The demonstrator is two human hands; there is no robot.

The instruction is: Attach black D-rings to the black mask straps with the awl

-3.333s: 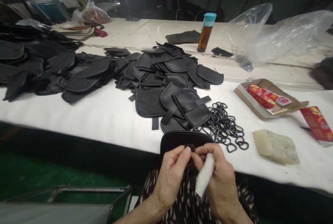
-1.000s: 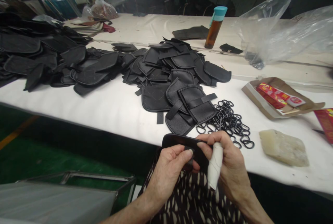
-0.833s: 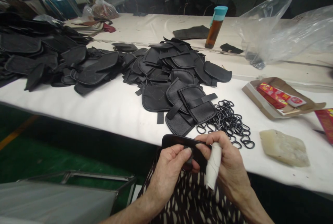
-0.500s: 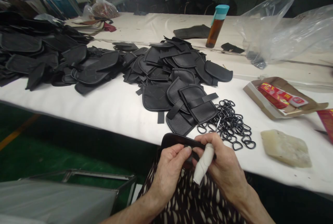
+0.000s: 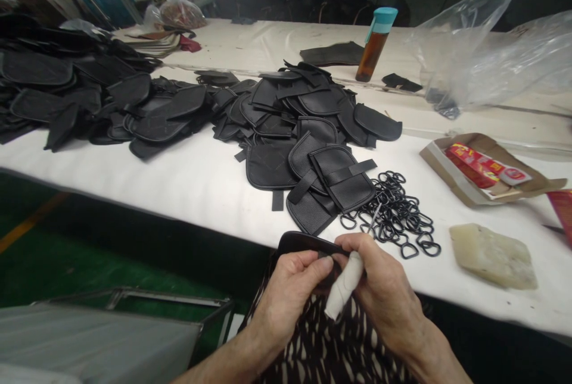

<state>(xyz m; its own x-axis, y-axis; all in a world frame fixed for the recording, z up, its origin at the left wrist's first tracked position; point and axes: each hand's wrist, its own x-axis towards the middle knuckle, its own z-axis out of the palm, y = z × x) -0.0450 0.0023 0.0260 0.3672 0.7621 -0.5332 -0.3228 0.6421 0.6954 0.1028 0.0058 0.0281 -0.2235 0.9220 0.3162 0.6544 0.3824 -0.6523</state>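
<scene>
My left hand [image 5: 290, 292] is closed on a black leather piece [image 5: 297, 241] with a rounded edge, held over my lap at the table's front. My right hand [image 5: 384, 289] is closed too, steadying the piece's other side. Across its palm lies an awl [image 5: 344, 287] with a white wrapped handle, its thin metal shaft pointing up toward the table. Thumbs and fingertips of both hands meet at the piece; what they pinch there is mostly hidden. Just beyond lie black D-rings [image 5: 397, 211] in a heap and strapped leather pieces [image 5: 342, 178].
Large piles of black leather pieces [image 5: 174, 113] cover the table's left and middle. To the right are a yellowish block [image 5: 491, 256], an open cardboard box [image 5: 465, 187] with red packets, a bottle [image 5: 375, 44] and clear plastic bags [image 5: 491, 62]. A metal frame [image 5: 170, 300] stands lower left.
The awl's handle has tilted slightly, its lower end shifting left and down. Both hands keep hold of the leather piece in nearly the same place.
</scene>
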